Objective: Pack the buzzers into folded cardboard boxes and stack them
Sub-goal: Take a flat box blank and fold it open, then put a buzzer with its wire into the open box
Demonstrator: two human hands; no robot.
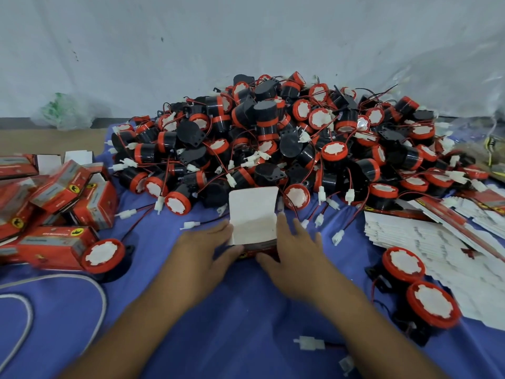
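A small red cardboard box [255, 214] stands on the blue cloth in front of me, its white flap raised. My left hand [203, 254] holds its left side, thumb against the red front. My right hand [296, 250] holds its right side, fingers along the edge and thumb at the bottom front. Behind the box lies a big heap of black and red buzzers [273, 132] with red and black wires and white plugs. Two loose buzzers [431, 303] lie at the right, and another buzzer [102, 255] lies at the left.
Packed red boxes [54, 198] lie jumbled at the left. Flat white box blanks [437, 242] fan out at the right. A white cable [54, 294] loops at the lower left. A plastic bag [64, 112] sits by the wall, and loose plugs [310, 344] lie near me.
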